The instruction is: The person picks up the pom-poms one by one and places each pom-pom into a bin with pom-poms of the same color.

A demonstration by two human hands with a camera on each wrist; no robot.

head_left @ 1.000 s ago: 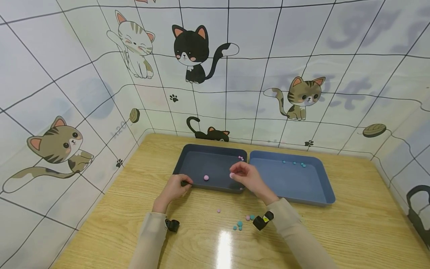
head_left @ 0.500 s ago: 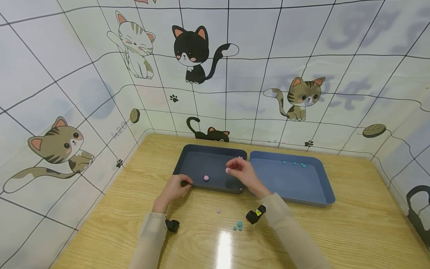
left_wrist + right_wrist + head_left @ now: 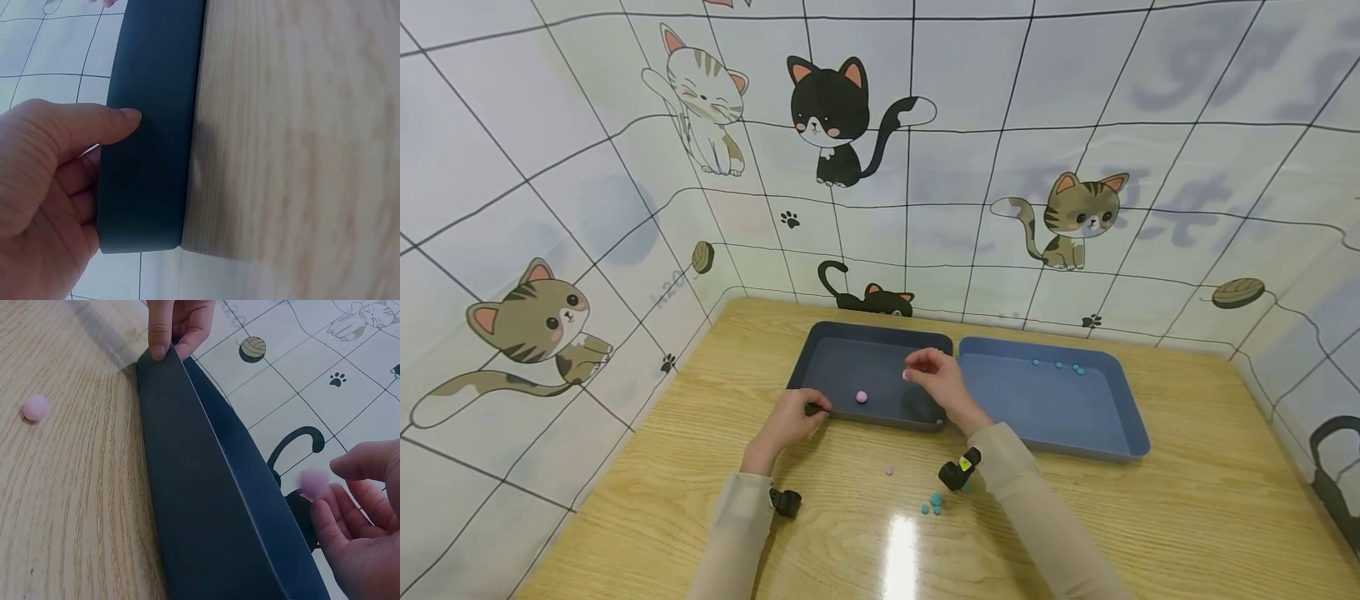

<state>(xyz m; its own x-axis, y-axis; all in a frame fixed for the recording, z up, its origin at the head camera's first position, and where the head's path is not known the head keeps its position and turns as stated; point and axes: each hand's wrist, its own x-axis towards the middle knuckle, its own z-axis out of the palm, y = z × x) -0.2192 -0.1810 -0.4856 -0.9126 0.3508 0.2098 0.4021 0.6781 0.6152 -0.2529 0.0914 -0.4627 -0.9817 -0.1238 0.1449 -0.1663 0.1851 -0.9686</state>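
Note:
My left hand [image 3: 792, 417] grips the near left corner of the dark grey tray [image 3: 850, 414], its thumb on the outer wall and the other fingers behind the rim. Over the right part of that tray, my right hand [image 3: 942, 382] has a pink pom-pom [image 3: 314, 482] at the tips of its thumb and forefinger. That pom-pom looks blurred in the right wrist view. A larger pink pom-pom [image 3: 861, 397] lies inside the dark tray, near its front wall. The right hand hides the tray's far right corner.
Beside the dark tray stands a blue tray [image 3: 1048, 408] with several small teal pom-poms [image 3: 1077, 369] along its back. On the wooden table [image 3: 835, 525] in front lie a small pink pom-pom [image 3: 889, 472] and several teal ones [image 3: 936, 500]. A cat-print sheet [image 3: 955, 233] rises behind.
My right hand has shifted slightly left and away from me over the dark tray, carrying the pink pom-pom. The left hand stays on the tray's corner.

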